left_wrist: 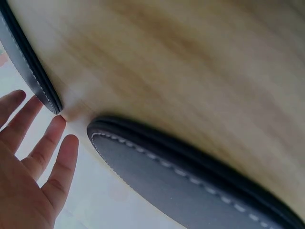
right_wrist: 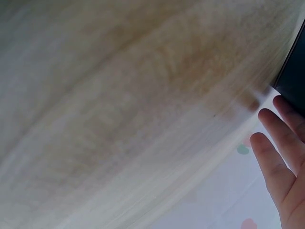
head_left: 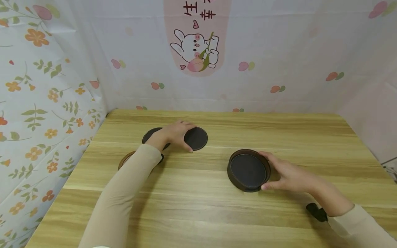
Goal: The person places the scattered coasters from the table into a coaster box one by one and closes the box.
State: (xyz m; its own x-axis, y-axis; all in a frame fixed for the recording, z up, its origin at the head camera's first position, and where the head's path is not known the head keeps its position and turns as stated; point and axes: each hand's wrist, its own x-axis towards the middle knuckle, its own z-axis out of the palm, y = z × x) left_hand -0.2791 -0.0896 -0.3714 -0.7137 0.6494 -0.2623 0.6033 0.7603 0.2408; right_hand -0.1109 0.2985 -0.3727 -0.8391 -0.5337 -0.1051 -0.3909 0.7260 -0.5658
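Observation:
My left hand [head_left: 177, 134] lies flat, fingers straight, across two round black coasters on the wooden table [head_left: 204, 210]. The right coaster [head_left: 197, 138] shows almost whole; the left one [head_left: 150, 134] is half hidden by my wrist. In the left wrist view the straight fingers [left_wrist: 45, 143] hover between the stitched coaster [left_wrist: 190, 186] and the other coaster's edge [left_wrist: 28, 67]. My right hand [head_left: 286, 175] grips a round brown holder [head_left: 248, 170] with a black disc inside, thumb on its near rim and fingers on its far rim. The right wrist view shows fingers [right_wrist: 274, 162] beside the holder's dark edge [right_wrist: 294, 81].
A third round piece with a brown rim [head_left: 125, 159] peeks out from under my left forearm. A black wrist strap [head_left: 316, 211] sits on my right wrist. Flowered cloth walls [head_left: 46, 86] close in the table at the left and the back.

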